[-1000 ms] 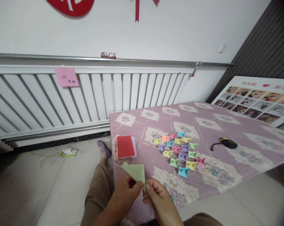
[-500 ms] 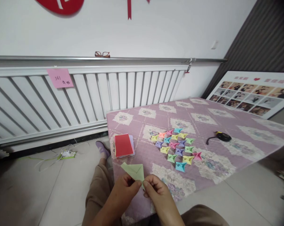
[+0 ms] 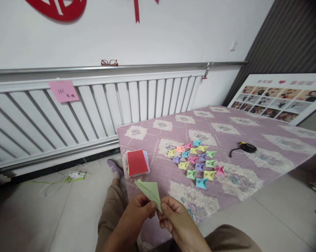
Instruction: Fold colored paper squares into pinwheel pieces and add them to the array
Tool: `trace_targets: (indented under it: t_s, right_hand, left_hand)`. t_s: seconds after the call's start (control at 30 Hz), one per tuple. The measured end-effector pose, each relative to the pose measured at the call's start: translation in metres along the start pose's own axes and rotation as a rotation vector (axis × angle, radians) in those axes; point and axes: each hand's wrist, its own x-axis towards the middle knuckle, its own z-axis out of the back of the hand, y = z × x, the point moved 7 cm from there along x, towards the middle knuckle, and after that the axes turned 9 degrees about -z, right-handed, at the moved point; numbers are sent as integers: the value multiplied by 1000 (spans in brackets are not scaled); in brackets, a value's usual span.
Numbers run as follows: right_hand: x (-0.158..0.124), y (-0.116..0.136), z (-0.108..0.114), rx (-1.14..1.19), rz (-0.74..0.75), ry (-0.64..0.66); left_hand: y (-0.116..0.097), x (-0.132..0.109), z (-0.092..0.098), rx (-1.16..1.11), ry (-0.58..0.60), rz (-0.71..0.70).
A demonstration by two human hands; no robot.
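Note:
Between both hands is a light green sheet of folded paper (image 3: 151, 190), roughly triangular, with its narrow tip pointing toward me. My left hand (image 3: 141, 211) pinches its lower left edge between thumb and fingers. At the near tip, my right hand (image 3: 172, 213) grips the paper with thumb and forefinger. Just beyond lies a stack of coloured paper (image 3: 138, 163), red on top with a lilac sheet sticking out. To the right, several small folded paper pieces (image 3: 193, 160) in blue, pink, yellow, green and purple stand in slanting rows.
A purple floral cloth covers the table (image 3: 158, 140). A black coiled object with a strap (image 3: 248, 147) lies at the right. Behind is a white radiator (image 3: 137, 99) with a pink note (image 3: 64, 91); glasses (image 3: 109, 63) rest on the pipe above. A photo board (image 3: 275, 98) leans at the back right.
The green paper's right side has turned to a slant and its near tip now shows as a narrow point between my fingers. The camera view has shifted slightly.

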Motion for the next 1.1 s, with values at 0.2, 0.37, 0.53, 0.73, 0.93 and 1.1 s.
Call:
trace_targets:
  t_s: [0.2, 0.37, 0.53, 0.73, 0.93, 1.1]
  right_hand:
    - [-4, 2, -11, 10, -3, 78]
    - [-7, 5, -14, -18, 2, 67]
    - [-5, 5, -13, -117, 6, 11]
    - [-2, 22, -3, -504, 214, -229]
    - [-10, 35, -2, -579, 338, -278]
    - [-11, 29, -1, -479, 327, -217]
  left_hand:
    - [4, -1, 1, -114, 100, -3]
    - [5, 0, 4, -115, 142, -9]
    - [-5, 1, -2, -100, 217, -50]
    - [-7, 6, 8, 147, 102, -78]
    - [6, 5, 19, 225, -124, -73]
    - [6, 2, 17, 198, -215, -77]
